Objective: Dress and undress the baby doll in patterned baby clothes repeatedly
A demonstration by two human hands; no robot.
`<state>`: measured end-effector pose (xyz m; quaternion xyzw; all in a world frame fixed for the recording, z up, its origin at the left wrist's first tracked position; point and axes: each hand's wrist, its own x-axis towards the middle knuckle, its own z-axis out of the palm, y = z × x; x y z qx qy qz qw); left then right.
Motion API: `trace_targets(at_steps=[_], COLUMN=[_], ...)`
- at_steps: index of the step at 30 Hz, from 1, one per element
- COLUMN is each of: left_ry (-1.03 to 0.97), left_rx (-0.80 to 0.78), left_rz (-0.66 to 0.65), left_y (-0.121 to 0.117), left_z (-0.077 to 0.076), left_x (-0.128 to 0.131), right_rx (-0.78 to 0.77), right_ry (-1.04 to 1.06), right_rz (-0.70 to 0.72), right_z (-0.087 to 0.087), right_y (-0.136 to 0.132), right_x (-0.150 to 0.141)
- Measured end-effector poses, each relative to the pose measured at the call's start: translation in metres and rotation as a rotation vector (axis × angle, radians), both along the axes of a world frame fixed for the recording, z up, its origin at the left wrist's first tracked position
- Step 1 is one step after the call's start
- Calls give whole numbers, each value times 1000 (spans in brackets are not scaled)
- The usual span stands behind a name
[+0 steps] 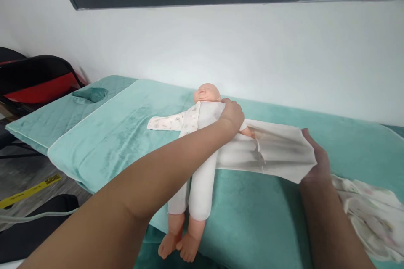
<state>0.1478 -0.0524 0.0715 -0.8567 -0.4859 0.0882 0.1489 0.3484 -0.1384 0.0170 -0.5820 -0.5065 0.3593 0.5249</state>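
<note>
Teal plush bedding (249, 214) under pink-and-white baby doll (206, 115); resting left hand (232, 114) on its shoulder, grip unclear; beside doll, pinching thin white cloth (284, 147) with right hand (318, 162); bound to flop, best taken edgewise.

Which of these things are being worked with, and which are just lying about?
In use:
Doll, left hand on it
White cloth, right hand holding its end
Printed cloth across doll's chest

Lying about:
Bunched cloth at right
Red-and-black chair
Yellow strip
</note>
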Motion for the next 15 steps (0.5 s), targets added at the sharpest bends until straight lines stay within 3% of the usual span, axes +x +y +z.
trace_targets(at_steps=[4, 8, 13, 15], left_ry=[-103, -290, -609, -742], left_rx=[-7, -109, -399, -408], left_rz=[0, -52, -193, -241], left_y=[3, 3, 5, 8], left_z=[-20, -34, -25, -15], left_x=[7, 12, 2, -12], right_rx=[-157, -83, -80, -70], right_ry=[311, 348, 311, 274], right_rz=[63, 339, 565, 677], right_z=[5, 3, -7, -10], right_y=[-12, -20, -21, -21], right_x=[-24, -43, -50, -54])
